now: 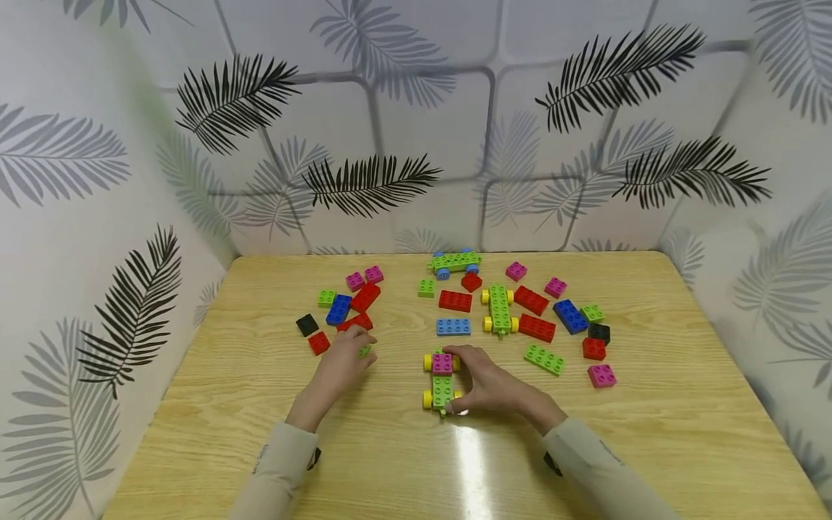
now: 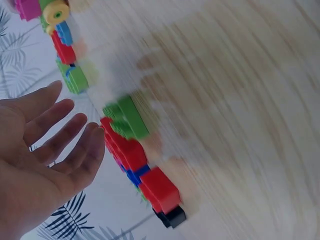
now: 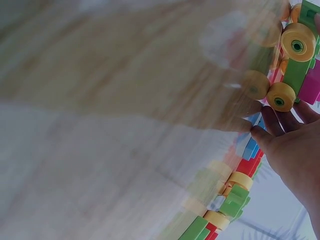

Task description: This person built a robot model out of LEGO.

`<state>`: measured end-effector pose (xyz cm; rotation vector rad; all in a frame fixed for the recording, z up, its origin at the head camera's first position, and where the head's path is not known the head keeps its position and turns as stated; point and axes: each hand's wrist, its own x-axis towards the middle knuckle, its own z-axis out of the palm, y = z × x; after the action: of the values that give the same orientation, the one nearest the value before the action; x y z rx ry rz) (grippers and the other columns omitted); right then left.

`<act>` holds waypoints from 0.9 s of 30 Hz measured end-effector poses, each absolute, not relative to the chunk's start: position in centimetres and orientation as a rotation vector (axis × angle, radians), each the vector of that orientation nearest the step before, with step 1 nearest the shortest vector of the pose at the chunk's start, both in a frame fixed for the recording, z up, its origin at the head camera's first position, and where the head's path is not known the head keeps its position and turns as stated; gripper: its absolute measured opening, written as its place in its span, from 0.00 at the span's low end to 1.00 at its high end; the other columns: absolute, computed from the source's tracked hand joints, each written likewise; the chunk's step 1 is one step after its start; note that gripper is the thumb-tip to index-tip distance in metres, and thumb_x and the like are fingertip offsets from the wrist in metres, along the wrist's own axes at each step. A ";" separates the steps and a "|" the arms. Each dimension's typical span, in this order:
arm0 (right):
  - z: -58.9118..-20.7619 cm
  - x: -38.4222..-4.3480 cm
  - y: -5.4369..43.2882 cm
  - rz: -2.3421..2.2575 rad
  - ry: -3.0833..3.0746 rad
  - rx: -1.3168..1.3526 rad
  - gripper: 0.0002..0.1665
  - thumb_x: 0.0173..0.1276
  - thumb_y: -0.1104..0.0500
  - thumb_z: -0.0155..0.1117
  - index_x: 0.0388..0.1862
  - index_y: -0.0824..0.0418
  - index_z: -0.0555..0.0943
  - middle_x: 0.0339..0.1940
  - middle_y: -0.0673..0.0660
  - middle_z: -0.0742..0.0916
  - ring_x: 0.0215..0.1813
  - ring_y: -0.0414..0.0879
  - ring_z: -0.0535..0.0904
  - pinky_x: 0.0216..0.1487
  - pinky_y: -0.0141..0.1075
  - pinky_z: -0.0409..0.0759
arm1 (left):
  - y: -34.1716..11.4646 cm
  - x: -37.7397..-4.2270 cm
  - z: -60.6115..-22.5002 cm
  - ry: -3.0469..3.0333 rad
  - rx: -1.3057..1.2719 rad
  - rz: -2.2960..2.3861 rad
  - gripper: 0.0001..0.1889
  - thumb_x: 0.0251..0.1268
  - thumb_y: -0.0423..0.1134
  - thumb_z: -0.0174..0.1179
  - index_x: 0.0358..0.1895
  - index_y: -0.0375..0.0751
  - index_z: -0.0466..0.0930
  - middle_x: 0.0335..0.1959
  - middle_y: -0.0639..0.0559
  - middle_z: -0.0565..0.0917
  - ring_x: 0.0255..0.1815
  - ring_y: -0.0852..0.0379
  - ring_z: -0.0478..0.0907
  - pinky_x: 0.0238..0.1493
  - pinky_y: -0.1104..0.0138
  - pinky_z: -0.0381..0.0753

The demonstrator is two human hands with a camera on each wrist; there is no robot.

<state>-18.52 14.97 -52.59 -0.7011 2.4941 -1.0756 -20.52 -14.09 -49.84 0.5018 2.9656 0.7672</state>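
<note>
Building step, seemingly: right hand [image 1: 489,380] grips yellow-wheeled car [image 1: 442,391]; left hand [image 1: 343,359], fingers parted by green brick [image 2: 131,118], contact unclear, next needs a pinch.

In the head view, the left hand [image 1: 342,361] hid most of a green brick [image 1: 365,351], and whether they touched could not be told. The right hand [image 1: 489,381] partly covered the right wheels [image 1: 458,394] of the car [image 1: 443,390]. Both sleeves [image 1: 276,469] ran off the bottom edge, the print [image 1: 261,458] on them too small to read. The left wrist view clipped the left hand and blurred the grain of the table [image 2: 225,110]; the right wrist view cut off the car at its right edge.
</note>
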 end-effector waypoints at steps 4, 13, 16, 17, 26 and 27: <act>-52.7 -18.6 15.0 -1.072 2.492 -0.700 0.60 0.48 0.41 0.78 0.74 0.57 0.58 0.71 0.56 0.66 0.72 0.53 0.58 0.71 0.51 0.58 | -14.9 -20.7 -50.1 2.990 0.525 0.629 0.17 0.62 0.34 0.65 0.53 0.34 0.80 0.54 0.44 0.76 0.55 0.44 0.71 0.54 0.55 0.76; -52.6 -18.5 15.0 -1.083 2.495 -0.692 0.60 0.48 0.40 0.78 0.74 0.57 0.58 0.71 0.57 0.66 0.73 0.54 0.57 0.71 0.51 0.58 | -15.6 -20.6 -50.3 2.936 0.536 0.458 0.24 0.60 0.35 0.67 0.60 0.36 0.76 0.61 0.40 0.73 0.59 0.38 0.69 0.54 0.49 0.76; -52.6 -18.4 15.0 -1.082 2.498 -0.695 0.60 0.48 0.40 0.78 0.74 0.57 0.58 0.71 0.57 0.66 0.73 0.54 0.57 0.71 0.51 0.58 | -15.7 -20.6 -50.6 2.915 0.532 0.455 0.27 0.57 0.33 0.69 0.62 0.36 0.74 0.63 0.40 0.71 0.59 0.38 0.69 0.54 0.49 0.76; -52.6 -18.4 15.0 -1.081 2.499 -0.695 0.60 0.48 0.40 0.78 0.74 0.56 0.58 0.71 0.57 0.66 0.73 0.54 0.57 0.71 0.51 0.58 | -15.7 -20.6 -50.6 2.911 0.533 0.460 0.28 0.56 0.32 0.69 0.62 0.36 0.74 0.62 0.40 0.71 0.59 0.38 0.69 0.54 0.49 0.76; -52.6 -18.4 15.0 -1.080 2.498 -0.686 0.60 0.48 0.40 0.78 0.74 0.56 0.58 0.71 0.57 0.66 0.72 0.54 0.57 0.71 0.51 0.58 | -15.6 -20.6 -50.7 2.882 0.504 0.524 0.31 0.52 0.35 0.73 0.61 0.33 0.74 0.57 0.41 0.71 0.55 0.43 0.72 0.54 0.54 0.77; -52.6 -18.4 15.0 -1.077 2.498 -0.685 0.60 0.48 0.40 0.78 0.74 0.56 0.58 0.71 0.57 0.66 0.72 0.53 0.57 0.71 0.51 0.58 | -15.6 -20.6 -50.7 2.874 0.501 0.542 0.31 0.52 0.34 0.72 0.61 0.33 0.74 0.58 0.40 0.71 0.56 0.43 0.72 0.56 0.54 0.76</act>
<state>-18.43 14.95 -52.57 -0.6852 2.4980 -1.0766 -20.64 -15.58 -50.69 0.5013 2.8736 0.5418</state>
